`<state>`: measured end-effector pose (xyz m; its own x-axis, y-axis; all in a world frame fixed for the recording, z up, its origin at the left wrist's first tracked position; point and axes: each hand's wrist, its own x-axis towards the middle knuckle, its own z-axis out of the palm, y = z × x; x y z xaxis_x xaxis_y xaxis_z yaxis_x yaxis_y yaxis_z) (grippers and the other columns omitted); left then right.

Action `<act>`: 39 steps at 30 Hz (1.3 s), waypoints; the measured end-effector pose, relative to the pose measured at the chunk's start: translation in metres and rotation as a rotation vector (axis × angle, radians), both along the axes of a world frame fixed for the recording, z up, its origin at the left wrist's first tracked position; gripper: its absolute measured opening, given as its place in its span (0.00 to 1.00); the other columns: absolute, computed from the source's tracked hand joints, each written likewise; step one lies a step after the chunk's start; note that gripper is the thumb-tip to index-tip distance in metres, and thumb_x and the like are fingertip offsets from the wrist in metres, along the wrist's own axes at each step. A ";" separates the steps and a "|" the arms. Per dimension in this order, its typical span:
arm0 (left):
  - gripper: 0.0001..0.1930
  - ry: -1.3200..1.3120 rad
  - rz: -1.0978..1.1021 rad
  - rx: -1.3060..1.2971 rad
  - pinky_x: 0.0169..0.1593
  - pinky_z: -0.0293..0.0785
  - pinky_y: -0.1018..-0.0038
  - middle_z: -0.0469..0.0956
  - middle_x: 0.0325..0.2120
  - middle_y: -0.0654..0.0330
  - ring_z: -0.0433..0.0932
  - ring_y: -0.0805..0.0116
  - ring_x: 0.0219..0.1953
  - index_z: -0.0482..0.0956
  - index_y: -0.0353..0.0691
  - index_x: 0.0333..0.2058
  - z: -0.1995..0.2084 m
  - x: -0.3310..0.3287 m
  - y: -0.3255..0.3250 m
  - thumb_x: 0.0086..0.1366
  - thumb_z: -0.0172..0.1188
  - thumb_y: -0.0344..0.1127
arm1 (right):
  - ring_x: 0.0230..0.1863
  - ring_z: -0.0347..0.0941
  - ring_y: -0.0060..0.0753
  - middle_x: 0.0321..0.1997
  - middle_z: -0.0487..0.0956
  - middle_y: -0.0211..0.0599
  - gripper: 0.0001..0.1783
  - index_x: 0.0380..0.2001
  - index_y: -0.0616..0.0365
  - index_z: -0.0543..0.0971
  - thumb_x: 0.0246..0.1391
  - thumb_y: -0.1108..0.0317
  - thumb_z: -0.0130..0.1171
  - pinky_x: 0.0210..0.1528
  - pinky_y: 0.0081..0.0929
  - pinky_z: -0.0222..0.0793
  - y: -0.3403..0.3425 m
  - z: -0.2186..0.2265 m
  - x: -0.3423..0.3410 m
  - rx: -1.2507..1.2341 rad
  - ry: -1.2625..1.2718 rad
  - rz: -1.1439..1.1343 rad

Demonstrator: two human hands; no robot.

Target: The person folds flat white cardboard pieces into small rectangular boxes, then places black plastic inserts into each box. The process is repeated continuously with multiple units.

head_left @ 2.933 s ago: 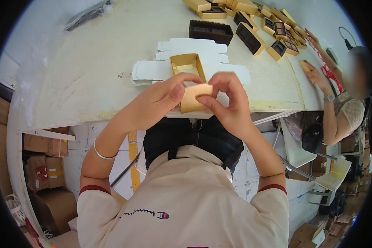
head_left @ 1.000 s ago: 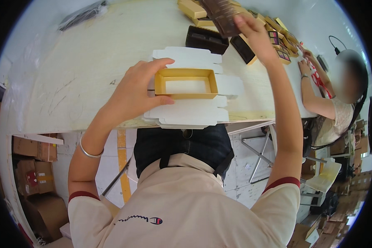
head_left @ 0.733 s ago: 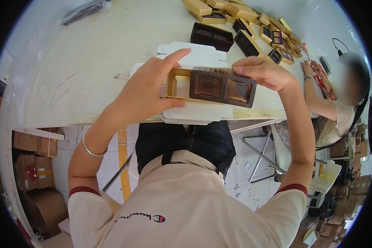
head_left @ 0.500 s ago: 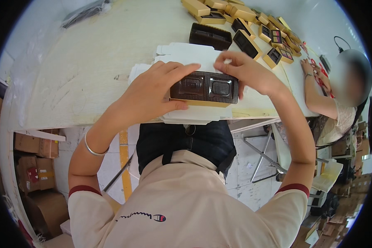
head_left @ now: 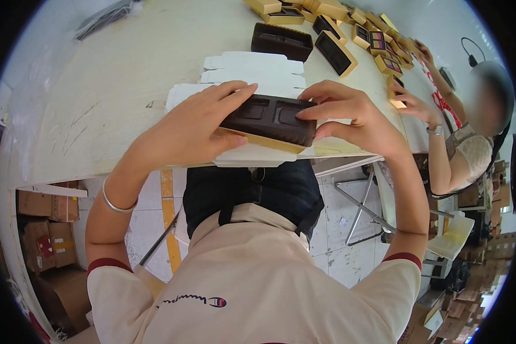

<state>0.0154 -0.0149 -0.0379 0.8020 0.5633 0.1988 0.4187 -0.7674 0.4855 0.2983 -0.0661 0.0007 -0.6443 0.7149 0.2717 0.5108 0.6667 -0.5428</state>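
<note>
Over white carton blanks [head_left: 252, 64], a gold paperboard box [head_left: 271, 143] is clasped by the widely spanned left hand [head_left: 186, 126]; its brown two-cavity tray [head_left: 268, 117] is held by the right hand [head_left: 358, 117], fingers part-curled. Tray seating is judged in hand; level pressing appears required.

A glossy dark-brown tray [head_left: 269, 119], its two rectangular recesses facing upward, is covering the opening of an oblong gold box [head_left: 272, 142]. Both are slanting slightly down to the right above white flattened cartons [head_left: 251, 65]; the tray's seating depth is remaining unclear.
</note>
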 end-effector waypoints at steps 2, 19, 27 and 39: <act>0.42 -0.053 0.019 0.019 0.61 0.63 0.64 0.61 0.61 0.52 0.64 0.52 0.61 0.60 0.39 0.63 -0.001 0.005 -0.004 0.49 0.70 0.36 | 0.39 0.73 0.38 0.44 0.75 0.42 0.21 0.39 0.63 0.80 0.38 0.69 0.69 0.38 0.28 0.71 0.001 0.001 -0.010 0.079 -0.033 0.023; 0.43 0.048 0.031 0.223 0.63 0.60 0.58 0.62 0.62 0.55 0.57 0.49 0.65 0.64 0.42 0.61 0.000 0.015 -0.005 0.48 0.68 0.53 | 0.38 0.76 0.42 0.38 0.78 0.45 0.15 0.38 0.64 0.81 0.42 0.82 0.63 0.35 0.32 0.72 0.011 -0.002 -0.024 0.101 -0.270 0.120; 0.44 0.142 0.019 0.386 0.68 0.49 0.54 0.58 0.64 0.55 0.54 0.49 0.66 0.60 0.41 0.63 0.001 0.010 -0.016 0.48 0.69 0.44 | 0.57 0.66 0.48 0.56 0.69 0.49 0.31 0.43 0.70 0.76 0.44 0.52 0.64 0.55 0.40 0.65 -0.035 -0.026 -0.047 0.511 -0.292 -0.055; 0.40 -0.560 0.029 -0.046 0.68 0.50 0.61 0.59 0.64 0.54 0.57 0.53 0.66 0.62 0.39 0.62 0.009 -0.015 -0.006 0.53 0.66 0.47 | 0.49 0.73 0.53 0.55 0.71 0.59 0.22 0.46 0.63 0.78 0.48 0.66 0.66 0.55 0.40 0.67 -0.047 -0.035 -0.033 0.301 0.058 -0.340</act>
<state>0.0002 -0.0208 -0.0287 0.5655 0.6015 0.5643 0.1080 -0.7323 0.6724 0.2652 -0.1134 -0.0344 -0.3641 0.7668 0.5287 0.7024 0.5988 -0.3848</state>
